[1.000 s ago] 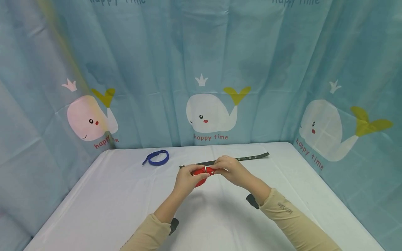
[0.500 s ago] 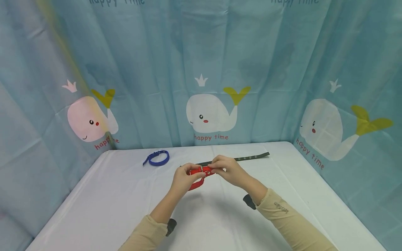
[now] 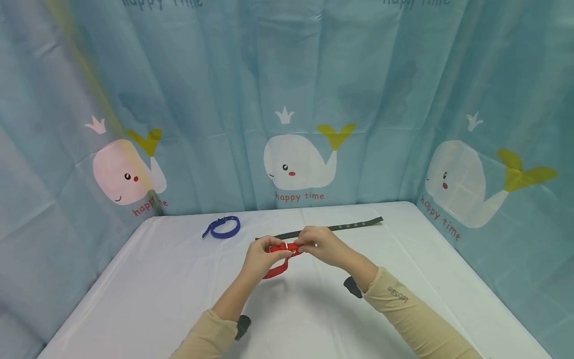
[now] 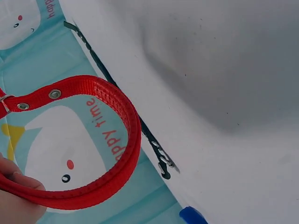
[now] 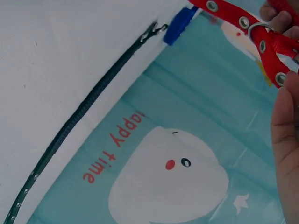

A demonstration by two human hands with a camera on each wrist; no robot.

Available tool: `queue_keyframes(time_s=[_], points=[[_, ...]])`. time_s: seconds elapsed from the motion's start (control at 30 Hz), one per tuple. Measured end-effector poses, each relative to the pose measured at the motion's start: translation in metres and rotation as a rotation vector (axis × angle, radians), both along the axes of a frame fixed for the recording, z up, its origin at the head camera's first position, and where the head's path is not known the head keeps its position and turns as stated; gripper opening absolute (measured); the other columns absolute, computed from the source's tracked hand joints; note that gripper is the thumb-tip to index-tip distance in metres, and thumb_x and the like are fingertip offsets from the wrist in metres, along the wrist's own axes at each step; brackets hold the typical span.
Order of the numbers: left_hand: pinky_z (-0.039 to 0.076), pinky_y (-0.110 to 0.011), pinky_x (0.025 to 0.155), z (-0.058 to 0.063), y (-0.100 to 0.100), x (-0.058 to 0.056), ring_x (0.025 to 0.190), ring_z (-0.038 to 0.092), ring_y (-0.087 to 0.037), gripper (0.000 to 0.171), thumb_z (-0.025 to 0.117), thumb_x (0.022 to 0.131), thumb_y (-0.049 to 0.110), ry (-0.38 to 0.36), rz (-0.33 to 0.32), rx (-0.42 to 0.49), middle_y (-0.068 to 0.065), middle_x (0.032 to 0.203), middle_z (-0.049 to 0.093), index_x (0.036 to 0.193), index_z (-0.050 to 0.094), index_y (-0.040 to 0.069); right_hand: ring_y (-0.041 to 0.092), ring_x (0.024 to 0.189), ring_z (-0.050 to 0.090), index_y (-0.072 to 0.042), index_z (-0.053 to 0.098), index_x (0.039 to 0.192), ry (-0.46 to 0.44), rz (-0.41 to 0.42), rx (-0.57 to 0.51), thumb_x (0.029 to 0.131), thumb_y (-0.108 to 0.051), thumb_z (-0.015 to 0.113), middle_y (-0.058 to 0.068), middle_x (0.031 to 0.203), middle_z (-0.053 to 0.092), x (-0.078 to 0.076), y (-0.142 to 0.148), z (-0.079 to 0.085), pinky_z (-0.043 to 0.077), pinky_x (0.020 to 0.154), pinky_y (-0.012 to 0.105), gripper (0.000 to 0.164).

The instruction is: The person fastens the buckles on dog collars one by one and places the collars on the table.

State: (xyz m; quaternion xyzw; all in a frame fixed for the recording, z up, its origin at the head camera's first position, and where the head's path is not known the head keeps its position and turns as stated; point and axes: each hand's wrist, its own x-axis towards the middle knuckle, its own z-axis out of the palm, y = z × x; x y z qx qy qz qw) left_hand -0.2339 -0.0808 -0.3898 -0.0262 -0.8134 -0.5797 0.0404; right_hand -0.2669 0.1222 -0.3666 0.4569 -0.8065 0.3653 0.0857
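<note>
A red pet collar (image 3: 275, 272) with metal eyelets is held in the air above the table by both hands. My left hand (image 3: 257, 260) pinches it beside the buckle, thumb in front. Just to the right, my right hand (image 3: 326, 246) pinches the eyelet end between thumb and fingers. In the left wrist view the collar (image 4: 133, 140) bends into a wide loop. From the right wrist, the strap (image 5: 268, 53) is seen passing through the metal buckle ring (image 5: 256, 27), its tip at my right fingertips. Fingers partly hide the buckle in the head view.
Behind the hands, a dark green collar (image 3: 358, 225) lies stretched out along the far part of the white table (image 3: 148, 294). A blue collar (image 3: 226, 233), curled into a loop, lies at the back left. A curtain printed with whales (image 3: 296, 164) stands around the table.
Both hands have shifted slightly left with the red collar. Its loop, mostly hidden behind the left hand a second ago, now hangs lower and shows more below the fingers.
</note>
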Motion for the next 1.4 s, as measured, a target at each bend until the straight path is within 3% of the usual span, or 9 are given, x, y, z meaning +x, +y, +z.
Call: queue_keyframes(time_s=[0.3,0.6,0.8,0.97,1.13,1.4], points=[[0.051,-0.037,0.079,-0.003,-0.002,0.000,0.087,0.061,-0.021,0.023,0.078,0.083,0.016,0.017,-0.012,0.016,-0.005,0.092,0.067,0.099,0.068,0.002,0.011,0.074,0.062,0.000,0.070,0.098,-0.093,-0.093,-0.071,0.085,0.004,0.070,0.007,0.090,0.068,0.002,-0.001,-0.005,0.054,0.070,0.023,0.013],[0.050,-0.032,0.075,-0.005,-0.003,0.000,0.082,0.058,-0.019,0.020,0.079,0.082,0.018,0.069,-0.007,0.003,-0.002,0.085,0.067,0.088,0.068,0.003,0.017,0.080,0.064,0.004,0.071,0.098,-0.092,-0.045,-0.107,0.086,0.007,0.068,0.010,0.092,0.069,0.000,0.001,-0.008,0.055,0.071,0.023,0.013],[0.051,-0.037,0.081,-0.004,-0.001,0.000,0.087,0.061,-0.020,0.022,0.077,0.084,0.017,0.050,-0.051,0.042,-0.004,0.091,0.067,0.095,0.066,0.002,0.019,0.079,0.066,0.005,0.071,0.097,-0.135,-0.025,-0.161,0.086,0.006,0.068,0.013,0.091,0.068,0.001,0.001,-0.011,0.055,0.072,0.025,0.012],[0.051,-0.041,0.084,-0.004,-0.001,-0.001,0.092,0.062,-0.021,0.027,0.076,0.085,0.018,0.042,-0.045,0.063,-0.005,0.094,0.069,0.105,0.068,0.002,0.025,0.080,0.068,0.007,0.069,0.099,-0.211,0.000,-0.238,0.088,0.006,0.065,0.017,0.092,0.067,0.003,-0.003,-0.012,0.056,0.073,0.027,0.012],[0.049,-0.045,0.086,-0.003,0.000,-0.002,0.096,0.061,-0.023,0.029,0.076,0.085,0.023,0.003,-0.031,0.056,-0.004,0.095,0.070,0.107,0.071,0.004,0.030,0.079,0.068,0.009,0.067,0.101,-0.260,-0.023,-0.298,0.089,0.009,0.063,0.019,0.095,0.065,0.003,-0.005,-0.016,0.057,0.073,0.030,0.013],[0.048,-0.047,0.085,-0.004,0.001,-0.002,0.097,0.059,-0.025,0.031,0.076,0.085,0.026,-0.016,-0.015,0.042,-0.004,0.096,0.069,0.107,0.071,0.005,0.025,0.068,0.067,0.009,0.065,0.093,-0.382,-0.071,-0.360,0.089,0.005,0.064,0.017,0.085,0.065,0.002,-0.009,-0.019,0.057,0.068,0.031,0.005]])
